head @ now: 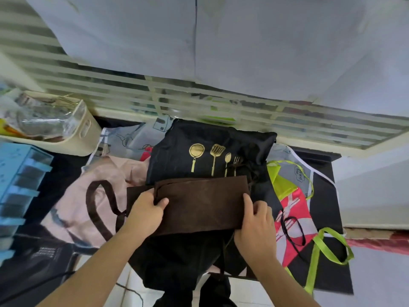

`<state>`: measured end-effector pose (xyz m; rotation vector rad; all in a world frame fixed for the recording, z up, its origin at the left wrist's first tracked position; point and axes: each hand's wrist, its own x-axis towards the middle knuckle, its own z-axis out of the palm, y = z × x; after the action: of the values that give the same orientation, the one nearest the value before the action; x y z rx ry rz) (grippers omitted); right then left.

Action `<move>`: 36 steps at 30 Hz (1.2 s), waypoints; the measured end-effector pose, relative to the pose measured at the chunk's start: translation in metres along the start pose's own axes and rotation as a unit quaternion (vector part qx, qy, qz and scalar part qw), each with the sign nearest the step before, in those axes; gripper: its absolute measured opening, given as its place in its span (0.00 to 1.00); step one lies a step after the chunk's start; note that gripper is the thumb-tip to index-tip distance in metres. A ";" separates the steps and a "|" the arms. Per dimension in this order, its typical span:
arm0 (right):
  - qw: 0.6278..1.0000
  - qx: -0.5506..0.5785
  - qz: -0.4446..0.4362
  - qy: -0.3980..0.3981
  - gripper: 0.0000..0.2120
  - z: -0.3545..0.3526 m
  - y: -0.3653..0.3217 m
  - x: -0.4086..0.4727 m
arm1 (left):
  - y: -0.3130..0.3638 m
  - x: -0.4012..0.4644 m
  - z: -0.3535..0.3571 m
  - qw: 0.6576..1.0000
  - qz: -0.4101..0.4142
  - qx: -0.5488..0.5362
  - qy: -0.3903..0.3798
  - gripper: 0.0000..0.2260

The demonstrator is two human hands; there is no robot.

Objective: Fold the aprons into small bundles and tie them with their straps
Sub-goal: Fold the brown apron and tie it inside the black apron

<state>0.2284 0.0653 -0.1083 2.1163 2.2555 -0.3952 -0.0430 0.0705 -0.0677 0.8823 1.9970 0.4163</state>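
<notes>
On the black utensil-print apron (212, 138), a folded brown apron (203, 204) is gripped at its ends by the left hand (146, 214) and right hand (256, 224), fingers curled.

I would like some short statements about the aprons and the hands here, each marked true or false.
1. Both hands grip the brown apron. True: the left hand and the right hand hold its two ends.
2. The brown apron lies on the black apron with gold utensils. True.
3. The utensil print is silver. False: it is gold.
4. The apron at the right has blue straps. False: the lime-green straps are plain to see.
5. The brown apron is already tied. False: no strap is round it.
</notes>
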 end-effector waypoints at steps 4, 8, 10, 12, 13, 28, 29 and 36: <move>0.998 0.039 0.034 -0.029 0.39 0.003 -0.003 -0.001 | -0.015 0.015 -0.019 0.999 0.007 0.041 0.002 0.18; 0.989 0.112 0.074 -0.063 0.32 0.003 -0.011 -0.001 | -0.025 0.026 -0.032 0.997 0.016 0.071 0.030 0.17; 0.990 0.108 0.061 -0.068 0.30 0.004 -0.014 -0.002 | -0.028 0.028 -0.035 0.994 0.037 0.085 0.059 0.16; 0.990 0.110 0.041 -0.075 0.32 0.006 -0.015 -0.003 | -0.031 0.024 -0.034 0.985 0.059 0.124 0.107 0.18; 0.990 0.119 0.025 -0.075 0.34 0.007 -0.016 -0.002 | -0.032 0.021 -0.033 0.973 0.079 0.163 0.145 0.20; 0.975 0.185 0.074 -0.093 0.20 0.036 -0.014 0.050 | -0.078 0.038 0.018 0.929 0.134 0.338 0.062 0.33; 0.978 0.173 0.076 -0.091 0.21 0.035 -0.014 0.053 | -0.079 0.038 0.015 0.929 0.135 0.338 0.072 0.32; 0.933 0.243 0.251 -0.089 0.25 0.029 -0.015 0.066 | -0.060 0.023 0.011 0.936 0.226 0.268 0.001 0.06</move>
<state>0.2040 0.1231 -0.1463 2.6299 1.5407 -1.1455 -0.0670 0.0449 -0.1227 1.6992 1.9270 0.1120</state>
